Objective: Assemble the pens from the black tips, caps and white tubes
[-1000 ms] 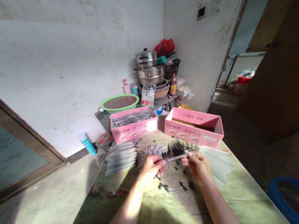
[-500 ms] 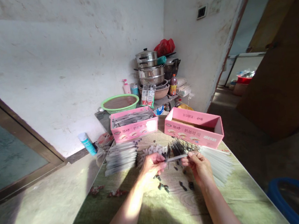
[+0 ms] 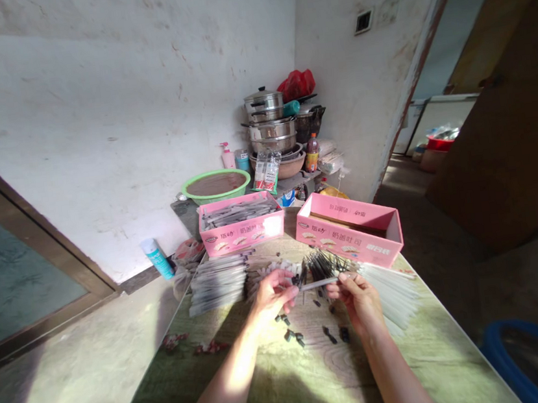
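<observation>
A slim translucent pen barrel (image 3: 319,283) is held level above the table between my two hands. My right hand (image 3: 359,294) pinches its right end between thumb and fingers. At the other end, my left hand (image 3: 274,293) has its thumb against the barrel's tip, with its index finger raised and a small dark piece (image 3: 295,280) by the fingertips. Behind the hands lie a pile of small whitish parts (image 3: 277,268) and a bundle of thin black-tipped rods (image 3: 325,262). Several small black caps (image 3: 294,337) are scattered on the table nearer me.
A stack of pale pens (image 3: 218,285) lies left, and loose translucent tubes (image 3: 393,297) fan out right. Behind stand a pink box (image 3: 244,236) filled with pens and a second pink box (image 3: 347,238). A green basin (image 3: 218,194) and stacked pots (image 3: 272,134) are farther back.
My left index finger has lifted, opening the grip so that the dark piece shows by the fingertips. My right hand and the barrel have hardly moved.
</observation>
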The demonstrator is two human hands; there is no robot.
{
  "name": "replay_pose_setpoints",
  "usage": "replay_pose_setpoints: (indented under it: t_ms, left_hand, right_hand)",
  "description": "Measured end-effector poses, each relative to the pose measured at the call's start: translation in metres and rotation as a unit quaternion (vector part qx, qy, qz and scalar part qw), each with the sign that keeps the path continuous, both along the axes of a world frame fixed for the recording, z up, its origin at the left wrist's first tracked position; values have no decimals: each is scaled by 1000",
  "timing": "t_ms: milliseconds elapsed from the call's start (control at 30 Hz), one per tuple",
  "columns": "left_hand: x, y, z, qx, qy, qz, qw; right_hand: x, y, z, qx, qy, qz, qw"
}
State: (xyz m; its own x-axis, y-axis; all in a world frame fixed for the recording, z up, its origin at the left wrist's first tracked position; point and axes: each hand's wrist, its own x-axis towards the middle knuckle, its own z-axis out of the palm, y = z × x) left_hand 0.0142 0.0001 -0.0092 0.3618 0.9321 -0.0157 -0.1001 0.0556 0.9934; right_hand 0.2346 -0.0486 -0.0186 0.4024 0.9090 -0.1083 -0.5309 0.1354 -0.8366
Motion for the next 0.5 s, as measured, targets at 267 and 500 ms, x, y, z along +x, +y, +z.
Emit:
replay_pose_setpoints:
  t_ms: [267,500]
  left_hand:
    - [2,-1,-5,-7,24,-37,999]
    - [2,-2,-4,0,54,-24,998]
  right_hand:
    - [1,0,0,1,-9,0,1000]
    - [-1,1,-1,1,2,-4,1000]
